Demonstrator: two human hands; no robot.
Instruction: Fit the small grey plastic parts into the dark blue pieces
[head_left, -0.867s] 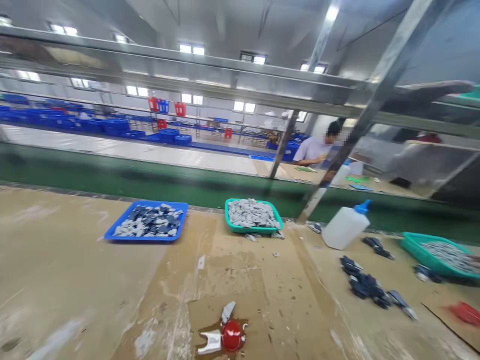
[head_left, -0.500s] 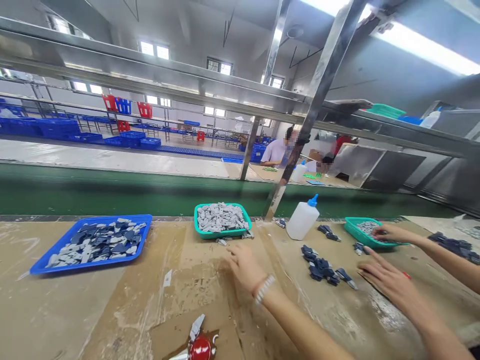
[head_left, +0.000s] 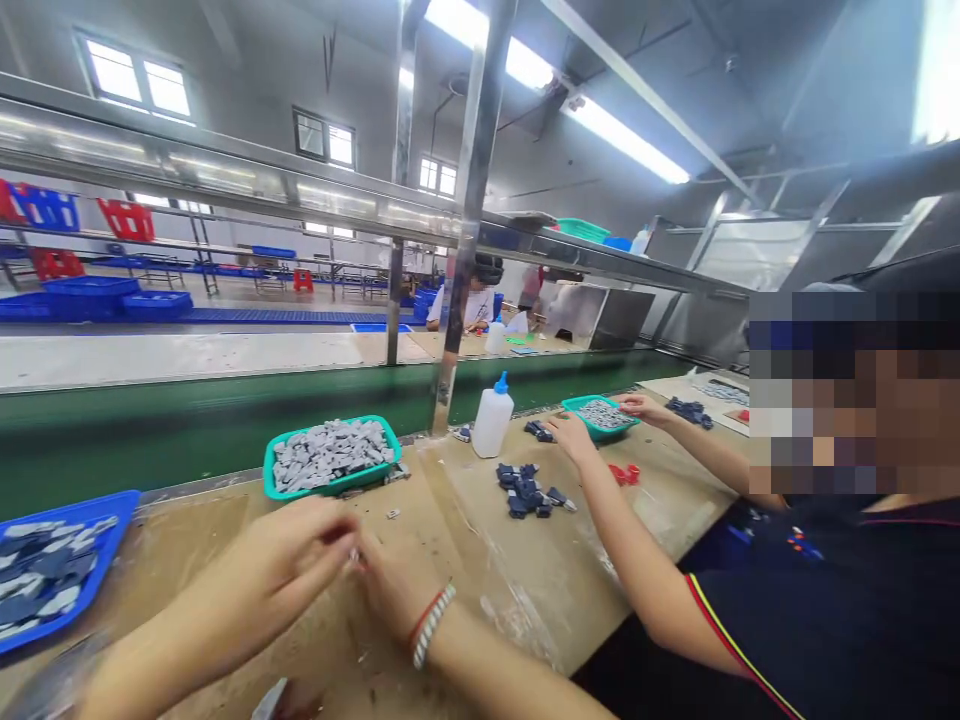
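Note:
My left hand (head_left: 304, 550) and my right hand (head_left: 394, 580) meet above the cardboard-covered bench (head_left: 450, 620). Both sets of fingers are pinched together around something small, mostly hidden and blurred. A beaded bracelet (head_left: 433, 628) circles my right wrist. Just beyond my hands stands a green basket (head_left: 375, 488) heaped with small grey plastic pieces (head_left: 330, 455). At the left edge, a blue tray (head_left: 124, 520) holds dark and light grey pieces. The tip of a pale blade-like piece (head_left: 270, 698) shows at the bottom edge, below my hands.
A white squeeze bottle (head_left: 493, 422) with a blue cap stands beside a metal post (head_left: 459, 300). Dark pieces (head_left: 529, 490) lie in a pile on the bench. At right, a co-worker's hands (head_left: 571, 438) are near another green basket (head_left: 611, 433). Red pieces (head_left: 625, 474) lie nearby.
The view has swung to the right. My left hand has come into view, and my right hand, earlier by the green basket, now meets it. The co-worker's nearer hand has moved toward their basket.

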